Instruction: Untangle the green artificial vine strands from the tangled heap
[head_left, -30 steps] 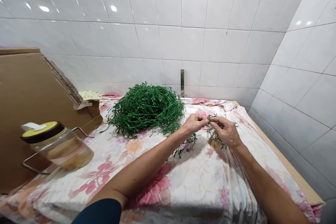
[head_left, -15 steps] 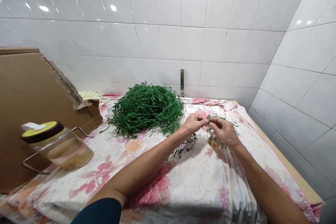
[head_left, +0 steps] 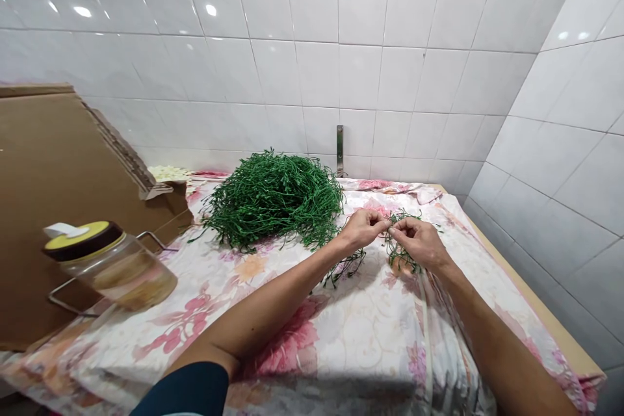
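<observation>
A large tangled heap of thin green stems with small bud-like tips [head_left: 275,198] lies on the flowered cloth [head_left: 361,331]. To its right, my left hand [head_left: 363,232] and my right hand [head_left: 420,244] meet fingertip to fingertip above the cloth. Both are closed in a pinch on thin green stems; the pinched part itself is mostly hidden by the fingers. More green stems [head_left: 403,260] show around and below my right hand. A small loose bunch [head_left: 347,268] lies under my left wrist, partly covered by it.
At the left a cardboard box [head_left: 58,175] stands with a torn edge. In front of it, a clear jar with a yellow and dark lid [head_left: 127,273] holds brownish liquid. White tiled walls [head_left: 361,78] close off the back and right. A metal strip [head_left: 340,151] stands against the back wall.
Both hands stay pinched together at nearly the same spot, with only slight finger movement. The whole view has shifted a little; the heap, jar and box stay in place.
</observation>
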A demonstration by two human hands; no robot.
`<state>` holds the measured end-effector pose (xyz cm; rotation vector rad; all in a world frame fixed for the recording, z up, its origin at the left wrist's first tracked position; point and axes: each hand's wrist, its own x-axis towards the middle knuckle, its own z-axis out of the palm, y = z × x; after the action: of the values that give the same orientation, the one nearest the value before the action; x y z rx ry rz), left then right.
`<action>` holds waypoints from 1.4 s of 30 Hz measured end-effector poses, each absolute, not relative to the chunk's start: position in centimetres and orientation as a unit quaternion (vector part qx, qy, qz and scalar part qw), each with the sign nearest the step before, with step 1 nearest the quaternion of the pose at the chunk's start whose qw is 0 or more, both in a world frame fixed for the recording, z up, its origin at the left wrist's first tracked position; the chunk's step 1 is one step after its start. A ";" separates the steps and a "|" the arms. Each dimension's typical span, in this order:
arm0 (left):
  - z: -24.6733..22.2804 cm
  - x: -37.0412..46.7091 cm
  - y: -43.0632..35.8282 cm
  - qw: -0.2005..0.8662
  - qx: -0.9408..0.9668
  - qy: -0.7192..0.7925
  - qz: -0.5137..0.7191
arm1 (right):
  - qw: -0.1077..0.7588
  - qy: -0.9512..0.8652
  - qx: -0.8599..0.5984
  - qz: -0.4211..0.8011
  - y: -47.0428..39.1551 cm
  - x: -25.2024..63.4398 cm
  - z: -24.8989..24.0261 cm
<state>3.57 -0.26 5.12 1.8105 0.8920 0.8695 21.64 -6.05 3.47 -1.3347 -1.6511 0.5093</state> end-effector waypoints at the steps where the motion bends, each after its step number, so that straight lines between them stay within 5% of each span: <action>1: 5.0 3.6 -0.2 0.453 0.734 0.362 0.353 | 0.465 -0.668 -0.539 0.217 -6.0 21.6 3.5; 20: 5.0 3.5 -0.5 0.359 0.780 0.375 0.349 | 0.483 -0.632 -0.536 0.284 -5.5 21.6 2.9; 30: 4.1 3.6 0.6 0.462 0.750 0.336 0.334 | 0.472 -0.666 -0.556 0.154 -6.0 21.4 3.2; 42: 4.7 4.1 -2.9 0.076 0.869 0.430 0.235 | 0.405 -0.668 -0.621 0.069 -5.6 21.1 2.6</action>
<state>4.12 -2.88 4.66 2.6039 1.2878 0.7047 21.14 -5.61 2.58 -1.5666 -1.6845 0.1741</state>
